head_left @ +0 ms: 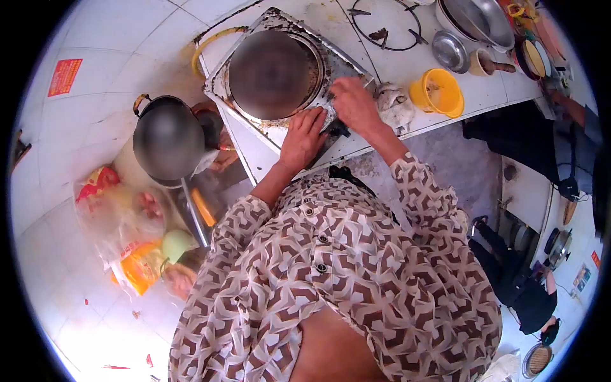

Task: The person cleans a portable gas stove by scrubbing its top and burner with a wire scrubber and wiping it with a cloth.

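Observation:
A rusty metal gas stove [321, 76] stands on the white tiled counter, its round middle blurred. My left hand [303, 135] rests on the stove's front edge, fingers close together and pointing forward; whether anything lies under them is hidden. Just right of it, my right hand [354, 104] is over the stove's right corner with curled fingers; what they hold, if anything, cannot be made out. A black knob [338, 129] sticks out below, between the hands. Beside my right hand lies a crumpled grey-white cloth [394, 107].
Right of the cloth stands a yellow tub [436, 93], with a metal bowl [450, 51] and a large basin [484, 22] behind. A wok [168, 137] and plastic bags of food [137, 216] are at the left. Another person in dark clothes [519, 140] is at the right.

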The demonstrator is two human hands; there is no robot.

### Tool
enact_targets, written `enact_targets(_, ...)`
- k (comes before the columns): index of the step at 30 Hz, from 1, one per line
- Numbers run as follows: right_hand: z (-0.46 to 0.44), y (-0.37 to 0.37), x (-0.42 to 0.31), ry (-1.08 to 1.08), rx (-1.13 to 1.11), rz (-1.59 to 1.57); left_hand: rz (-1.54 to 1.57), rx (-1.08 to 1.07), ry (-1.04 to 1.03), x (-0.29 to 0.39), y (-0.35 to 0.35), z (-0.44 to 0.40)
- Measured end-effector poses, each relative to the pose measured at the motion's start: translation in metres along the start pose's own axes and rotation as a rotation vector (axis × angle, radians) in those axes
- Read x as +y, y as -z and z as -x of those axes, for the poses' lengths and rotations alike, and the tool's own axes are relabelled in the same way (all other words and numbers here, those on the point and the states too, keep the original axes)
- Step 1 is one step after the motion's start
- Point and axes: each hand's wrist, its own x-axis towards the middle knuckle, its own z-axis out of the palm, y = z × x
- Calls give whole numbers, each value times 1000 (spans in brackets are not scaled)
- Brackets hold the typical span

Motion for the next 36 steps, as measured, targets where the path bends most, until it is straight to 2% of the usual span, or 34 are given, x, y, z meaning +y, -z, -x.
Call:
enact_targets(2, 1, -1, 2, 68, -50, -89, -9, 8, -7, 2, 2, 0)
enact_targets(5, -22, 19, 20, -123, -84, 69, -2, 11, -15, 2, 3, -1)
enact_targets(6, -22, 15, 31, -172, 0, 93, 1, 10, -30, 3, -1, -9)
enact_targets(9, -5, -2, 10, 5, 84, -96, -4, -3, -12, 1, 3, -12)
enact_targets(10, -5, -5, 5, 131, 79, -104, -20, -28, -2, 0, 5, -12)
enact_targets(13, -32, -7, 22, 76, 51, -50, -8, -1, -12, 0, 6, -12)
enact_targets(17, -60, -2, 31, 53, 130, 20, 2, -46, 17, -2, 5, -10)
enact_targets(18, -55, -4, 29, 43, 3, 111, -12, -56, 20, -3, 4, -10)
enact_targets(21, -24, -1, 23, 158, -37, 82, -42, -45, 67, 4, 0, -11)
enact_targets(22, -27, -19, 30, -54, 31, -149, -51, -37, 93, 6, 0, -10)
enact_targets(25, -59, -3, 42, 64, -1, 156, -33, -53, 101, 7, -2, -6)
enact_targets(28, -60, -2, 34, 83, 47, 132, -22, -55, 94, 7, 1, -8)
enact_targets(32, -11, -11, 13, 164, 93, 50, -4, -49, 101, 10, 2, -9)
enact_targets(36, -58, -12, 41, 140, 90, 110, 5, -25, 86, 7, -2, -4)
